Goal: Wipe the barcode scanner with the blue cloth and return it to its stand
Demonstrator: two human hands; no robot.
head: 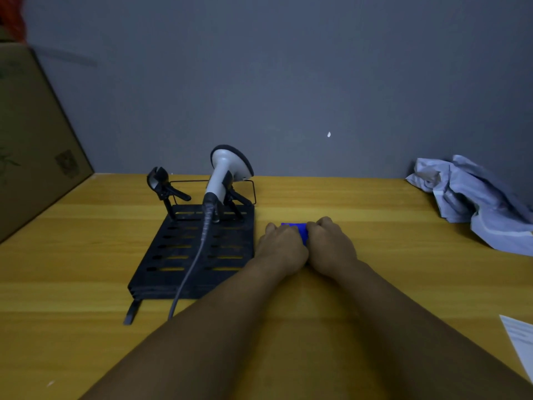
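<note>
— What is nearest you on the yellow wooden surface (pixel 375 203)?

— Your two bare forearms, reaching forward from the bottom edge. A white sheet of paper (pixel 519 342) lies at the right edge beside them.

— And your hands?

— Your left hand (pixel 281 246) and right hand (pixel 331 243) rest side by side on the surface, knuckles up, touching each other. The blue cloth (pixel 297 229) sits between and under them; only a small folded part shows. Your fingers curl down onto it on both sides, though their tips are hidden, so you cannot tell how tightly they press.

— Where is the scanner?

— Left of your hands, just beyond them. The white barcode scanner (pixel 223 174) sits upright in its clamp on the black slotted stand (pixel 173 255), head up, its grey cable (pixel 190 267) trailing toward you over the stand. A second, vacant clamp (pixel 160 183) stands to its left.

— Farther back?

— A crumpled pale bag (pixel 473 197) at far right, a cardboard box (pixel 31 134) at far left, and the grey wall (pixel 288 82) behind.
</note>
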